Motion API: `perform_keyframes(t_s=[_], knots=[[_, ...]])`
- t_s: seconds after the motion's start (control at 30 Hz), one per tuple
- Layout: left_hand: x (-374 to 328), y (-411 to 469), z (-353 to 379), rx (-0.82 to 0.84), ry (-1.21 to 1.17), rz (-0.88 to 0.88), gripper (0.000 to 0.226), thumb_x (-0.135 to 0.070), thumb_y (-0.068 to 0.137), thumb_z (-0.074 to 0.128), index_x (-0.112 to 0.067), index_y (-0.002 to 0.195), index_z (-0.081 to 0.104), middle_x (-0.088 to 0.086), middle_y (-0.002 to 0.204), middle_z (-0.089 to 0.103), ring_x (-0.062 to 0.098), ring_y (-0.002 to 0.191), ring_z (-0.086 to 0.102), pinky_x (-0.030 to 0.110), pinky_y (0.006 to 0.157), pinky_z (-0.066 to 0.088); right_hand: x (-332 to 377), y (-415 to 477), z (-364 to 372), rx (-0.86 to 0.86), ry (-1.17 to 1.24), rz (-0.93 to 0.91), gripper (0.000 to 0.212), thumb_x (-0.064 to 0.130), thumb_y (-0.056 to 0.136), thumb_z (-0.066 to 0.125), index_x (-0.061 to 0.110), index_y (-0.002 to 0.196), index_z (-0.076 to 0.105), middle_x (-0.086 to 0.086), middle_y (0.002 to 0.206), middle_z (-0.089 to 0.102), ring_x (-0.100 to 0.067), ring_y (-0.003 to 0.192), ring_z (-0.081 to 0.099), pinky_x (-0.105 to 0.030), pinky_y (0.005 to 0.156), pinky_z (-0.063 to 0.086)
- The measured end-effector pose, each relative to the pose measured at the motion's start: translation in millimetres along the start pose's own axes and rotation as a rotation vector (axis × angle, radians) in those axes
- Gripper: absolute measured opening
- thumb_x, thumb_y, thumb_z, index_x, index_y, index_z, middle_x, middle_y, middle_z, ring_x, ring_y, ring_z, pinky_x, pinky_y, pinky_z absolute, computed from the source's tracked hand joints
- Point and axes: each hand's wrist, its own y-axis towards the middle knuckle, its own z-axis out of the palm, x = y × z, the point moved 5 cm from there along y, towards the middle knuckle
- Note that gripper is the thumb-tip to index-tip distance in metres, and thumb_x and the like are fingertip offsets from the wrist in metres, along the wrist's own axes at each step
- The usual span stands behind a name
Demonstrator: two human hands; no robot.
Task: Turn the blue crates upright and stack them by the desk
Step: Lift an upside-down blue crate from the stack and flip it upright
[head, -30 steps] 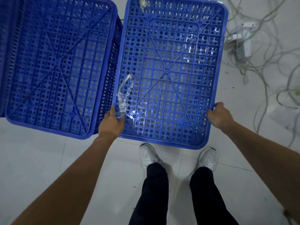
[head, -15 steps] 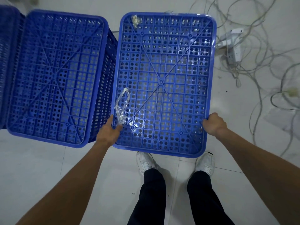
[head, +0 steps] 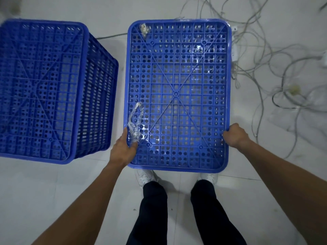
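A blue perforated crate (head: 177, 76) is upside down in front of me, its ribbed bottom facing up. My left hand (head: 123, 151) grips its near left edge, thumb on top. My right hand (head: 234, 135) grips its near right edge, fingers curled under the rim. A strip of clear plastic wrap (head: 135, 124) lies on the crate bottom by my left thumb. A second blue crate (head: 44, 89), also upside down, stands on the floor to the left, apart from the first.
Pale tiled floor (head: 53, 200) all around. A tangle of grey cables (head: 265, 68) and a white power strip lie to the right of the held crate. My feet in white shoes (head: 146, 175) stand just under its near edge. A small crumpled scrap (head: 144, 30) sits near its far left corner.
The held crate has come away from the left crate and toward me; a floor gap now shows between them. Both hands kept their grips on its edges.
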Motion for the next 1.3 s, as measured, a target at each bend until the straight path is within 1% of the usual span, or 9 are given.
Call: perform_keyframes(t_s=[0.23, 0.5, 0.6, 0.83, 0.97, 1.03, 1.13, 1.23, 1.3], knots=[[-25.0, -4.4, 17.2, 0.042, 0.057, 0.064, 0.076, -0.058, 0.096, 0.044, -0.041, 0.156, 0.000, 0.004, 0.167, 0.006, 0.029, 0.150, 0.021, 0.048, 0.117, 0.026, -15.6, 6.5, -19.1, -0.016, 0.011, -0.030, 0.039, 0.024, 0.096, 0.048, -0.001, 0.125, 0.042, -0.017, 0.113, 0.059, -0.033, 0.093, 0.059, -0.039, 0.077, 0.050], [-35.5, -16.3, 18.8, 0.043, 0.056, 0.080, 0.076, -0.056, 0.096, 0.047, -0.037, 0.157, 0.008, 0.000, 0.167, -0.005, 0.028, 0.149, 0.024, 0.044, 0.116, 0.028, -30.2, -15.5, -35.6, -0.099, -0.025, -0.147, 0.027, 0.032, 0.095, 0.049, 0.005, 0.099, 0.050, -0.008, 0.083, 0.062, -0.024, 0.070, 0.061, -0.035, 0.061, 0.049], [-38.5, -17.4, 20.0, 0.042, 0.071, 0.072, 0.076, -0.058, 0.094, 0.051, -0.038, 0.157, 0.013, -0.003, 0.166, -0.007, 0.029, 0.149, 0.026, 0.044, 0.115, 0.030, -32.8, -31.2, -39.1, -0.108, -0.009, -0.207, 0.027, 0.034, 0.096, 0.053, 0.007, 0.091, 0.051, -0.008, 0.076, 0.064, -0.024, 0.065, 0.062, -0.038, 0.064, 0.054], [-29.5, -6.9, 10.5, 0.068, 0.077, -0.044, 0.082, -0.058, 0.093, 0.052, -0.033, 0.158, 0.009, 0.001, 0.166, -0.010, 0.031, 0.150, 0.020, 0.045, 0.113, 0.032, -14.5, -80.1, -38.9, -0.152, 0.142, -0.288, 0.026, 0.038, 0.094, 0.060, 0.014, 0.103, 0.053, -0.001, 0.090, 0.065, -0.020, 0.078, 0.061, -0.035, 0.068, 0.048], [-48.6, -18.3, -12.2, -0.121, 0.035, 0.069, 0.065, -0.038, 0.099, 0.053, -0.023, 0.156, 0.026, 0.004, 0.166, 0.005, 0.031, 0.144, 0.035, 0.046, 0.106, 0.044, 18.4, -117.2, -36.0, -0.179, 0.191, -0.362, 0.024, 0.037, 0.094, 0.062, 0.015, 0.099, 0.052, 0.002, 0.083, 0.062, -0.017, 0.075, 0.060, -0.036, 0.068, 0.049], [-75.3, -35.8, -26.9, -0.234, -0.059, 0.239, 0.050, -0.029, 0.101, 0.051, -0.023, 0.149, 0.040, -0.002, 0.165, 0.014, 0.017, 0.146, 0.031, 0.038, 0.107, 0.044, 39.5, -136.8, -30.7, -0.172, 0.206, -0.407, 0.022, 0.035, 0.093, 0.063, 0.017, 0.095, 0.051, 0.004, 0.079, 0.061, -0.015, 0.073, 0.061, -0.036, 0.066, 0.051], [-110.4, -59.7, -39.5, -0.218, -0.142, 0.393, 0.038, -0.027, 0.102, 0.051, -0.026, 0.140, 0.053, -0.007, 0.160, 0.030, 0.003, 0.139, 0.035, 0.026, 0.108, 0.037, 69.5, -159.9, -18.5, -0.147, 0.182, -0.473, 0.022, 0.036, 0.093, 0.063, 0.018, 0.093, 0.050, -0.001, 0.079, 0.063, -0.019, 0.072, 0.062, -0.040, 0.066, 0.054], [-131.2, -78.3, -48.3, -0.194, -0.227, 0.536, 0.028, -0.028, 0.101, 0.053, -0.023, 0.127, 0.062, -0.004, 0.136, 0.056, 0.013, 0.122, 0.055, 0.040, 0.103, 0.047, 96.2, -178.9, -6.4, -0.150, 0.173, -0.512, 0.025, 0.036, 0.093, 0.062, 0.015, 0.098, 0.050, -0.002, 0.087, 0.061, -0.021, 0.077, 0.060, -0.040, 0.071, 0.053], [-136.5, -84.9, -54.9, -0.188, -0.300, 0.549, 0.024, -0.029, 0.100, 0.056, -0.021, 0.120, 0.066, -0.004, 0.121, 0.063, 0.008, 0.106, 0.061, 0.038, 0.092, 0.053, 110.3, -189.1, 2.2, -0.175, 0.172, -0.530, 0.026, 0.038, 0.093, 0.062, 0.017, 0.099, 0.048, 0.002, 0.088, 0.058, -0.017, 0.078, 0.057, -0.034, 0.070, 0.050]])
